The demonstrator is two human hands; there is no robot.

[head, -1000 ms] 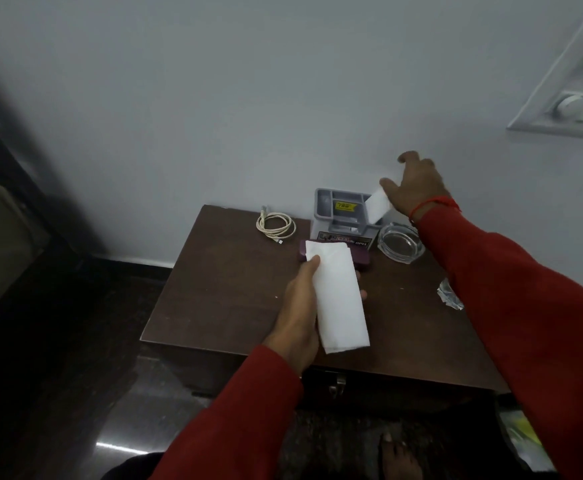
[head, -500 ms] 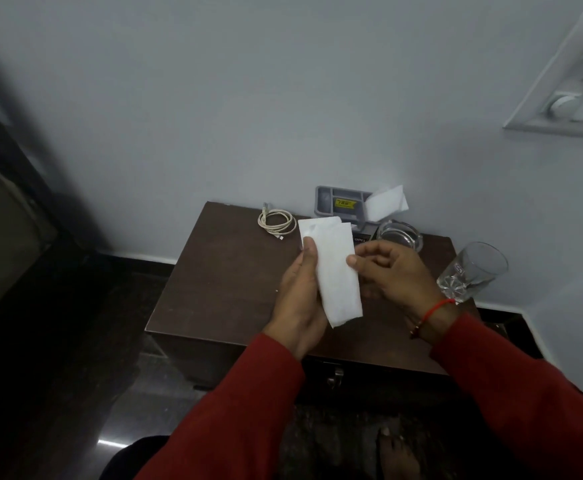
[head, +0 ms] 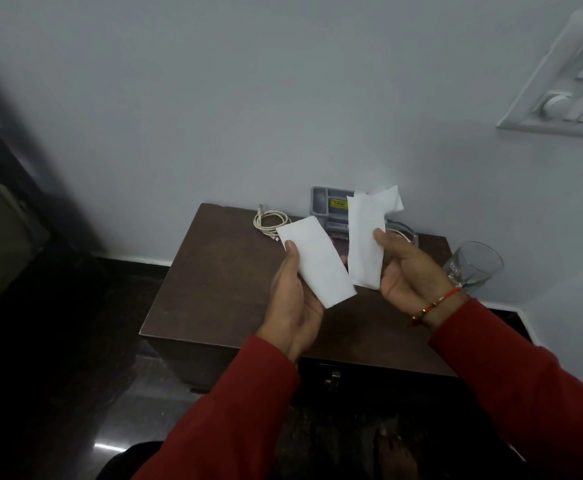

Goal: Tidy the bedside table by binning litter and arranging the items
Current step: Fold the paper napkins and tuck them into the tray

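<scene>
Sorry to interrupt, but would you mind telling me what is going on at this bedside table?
A person in red sleeves stands over the dark wooden bedside table, holding a white paper in each hand. The left hand holds a folded sheet with the thumb on its edge; the right hand holds a second, crumplier sheet upright. On the table's far side lie a coiled cable, a grey organiser tray with another paper sticking out, and a drinking glass at the right edge.

White tissues, dark brown table, red sleeves, grey organiser
</scene>
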